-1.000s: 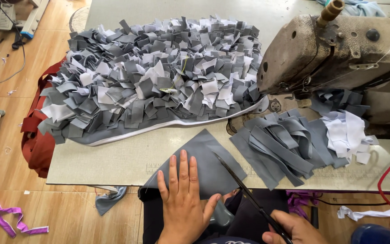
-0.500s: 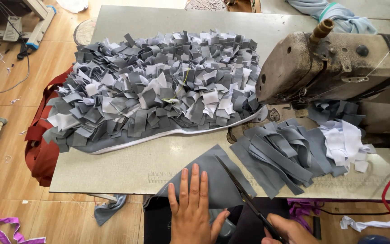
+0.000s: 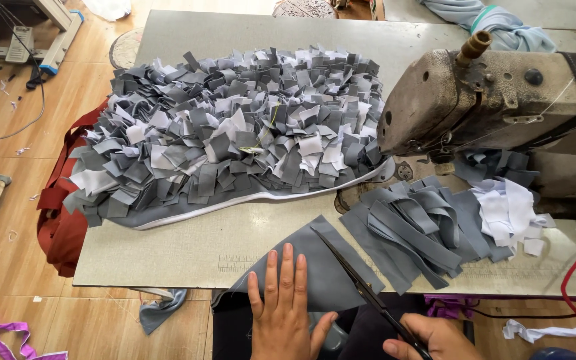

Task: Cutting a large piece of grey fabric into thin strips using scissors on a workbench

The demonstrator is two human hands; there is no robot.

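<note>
Grey fabric piece (image 3: 315, 267) lying at near table edge, pinned flat under left hand (image 3: 285, 303), fingers spread, palm pressing cloth, not clutching it. Right hand (image 3: 435, 337) closed round handles of scissors (image 3: 361, 287), blades slanting up-left from grip along right edge of cloth, tips near its top corner. Vs 1 s ago: left hand sits about same on cloth, blades reach further up right edge, view shifted a bit so more table shows; reads as cut along that edge nearly run through, though only a judgement. Just right of scissors: heap of cut grey strips (image 3: 415, 230), w/ white scraps (image 3: 508, 210) beyond, touching heap. Beyond both hands, well apart: big shaggy mat of grey & white tufts (image 3: 235, 140) w/ white edge binding, spread over table (image 3: 188, 253). Up-right of grip: old sewing machine (image 3: 495, 100), its head overhanging mat's right end. Red cloth (image 3: 61, 220) hanging off table's far-left side under mat. Hard to tell: whether blades apart or shut, too thin to read; handles hidden inside right fist; right hand cut off by bottom frame edge, as is left wrist; lower part of grey cloth drops off table edge out of sight; needle area of machine in shadow.
</note>
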